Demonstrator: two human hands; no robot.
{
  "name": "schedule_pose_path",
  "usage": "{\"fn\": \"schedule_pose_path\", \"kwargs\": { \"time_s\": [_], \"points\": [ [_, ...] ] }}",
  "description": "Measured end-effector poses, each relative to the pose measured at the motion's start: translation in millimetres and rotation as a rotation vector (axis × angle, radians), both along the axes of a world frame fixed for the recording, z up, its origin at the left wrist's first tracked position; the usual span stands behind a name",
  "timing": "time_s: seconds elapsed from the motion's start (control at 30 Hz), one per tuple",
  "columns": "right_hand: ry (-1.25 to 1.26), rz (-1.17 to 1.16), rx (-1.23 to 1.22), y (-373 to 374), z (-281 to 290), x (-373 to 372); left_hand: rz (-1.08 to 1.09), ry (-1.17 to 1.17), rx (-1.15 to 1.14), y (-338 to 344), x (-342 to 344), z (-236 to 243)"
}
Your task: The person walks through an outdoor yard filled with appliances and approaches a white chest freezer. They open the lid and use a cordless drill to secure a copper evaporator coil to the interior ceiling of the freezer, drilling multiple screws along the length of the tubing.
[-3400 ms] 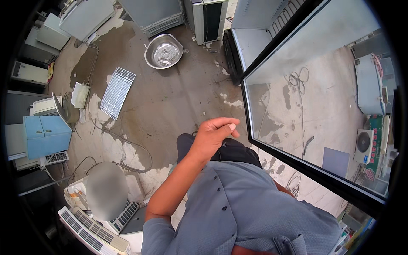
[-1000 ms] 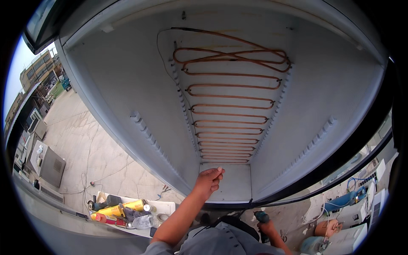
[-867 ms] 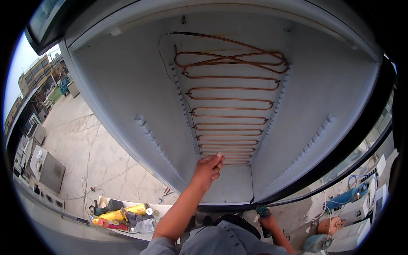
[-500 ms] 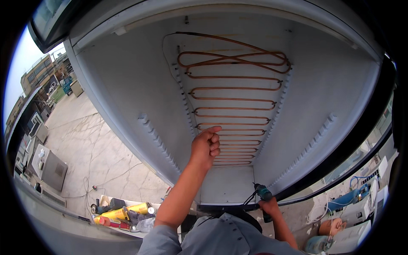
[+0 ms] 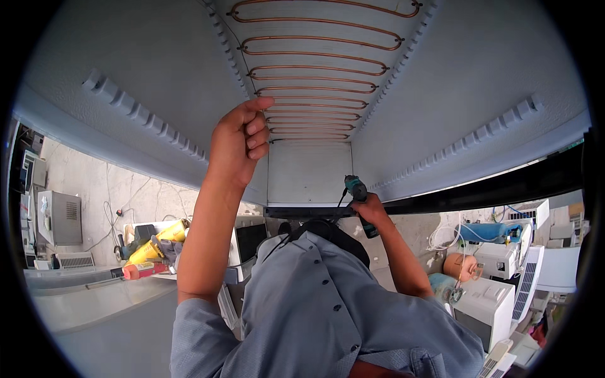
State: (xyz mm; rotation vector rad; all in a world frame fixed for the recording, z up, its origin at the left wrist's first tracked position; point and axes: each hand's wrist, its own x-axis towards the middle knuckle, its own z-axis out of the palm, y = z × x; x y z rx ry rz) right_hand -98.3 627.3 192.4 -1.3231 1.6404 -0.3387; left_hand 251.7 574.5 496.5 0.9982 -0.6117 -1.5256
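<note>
I am at the open white interior of an upright cabinet (image 5: 474, 75), with looped copper tubing (image 5: 315, 40) on its back panel and ridged shelf rails (image 5: 138, 115) on the side walls. My left hand (image 5: 241, 138) is raised at the left of the coils, fingers curled and thumb near the forefinger; what it holds, if anything, is too small to make out. Lower right, my right hand (image 5: 370, 206) grips a teal-and-black cordless drill (image 5: 356, 188), held near the cabinet's bottom edge. A thin wire runs down beside the tubing.
A tray of yellow canisters and tools (image 5: 151, 251) stands lower left, near a metal appliance (image 5: 58, 217). At lower right are a blue cylinder (image 5: 484, 232), an orange tank (image 5: 459, 265), hoses and white appliance units (image 5: 484, 307). The dark cabinet frame (image 5: 466, 196) crosses the right side.
I have turned from the floor to the cabinet. My left hand has moved up along the coils. My right hand has raised the drill toward the bottom edge. The view has shifted down and closer.
</note>
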Motion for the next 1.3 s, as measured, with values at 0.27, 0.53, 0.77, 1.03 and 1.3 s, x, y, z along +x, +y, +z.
{"fn": "schedule_pose_path", "kwargs": {
  "time_s": [0.27, 0.53, 0.77, 1.03, 1.3],
  "points": [
    [0.17, 0.182, 0.047, -16.4, -93.2, 33.9, -0.031, -0.055, 0.644, 103.9, 22.3, -156.4],
    [0.641, 0.395, 0.087, -44.4, -277.2, 58.7, 0.214, -0.046, 1.138, 251.4, 33.5, -265.0],
    [0.649, 0.283, -0.153, -81.7, -371.2, 65.5, 0.274, -0.048, 1.319, 297.0, 17.0, -299.8],
    [0.696, 0.179, -0.124, -101.6, -390.7, 66.6, 0.17, -0.179, 1.23, 251.1, 22.5, -295.4],
    [-0.171, -0.403, -0.528, -163.5, -186.2, 105.3, -0.056, -0.421, 0.55, 105.3, -1.3, -243.4]
  ]
}}
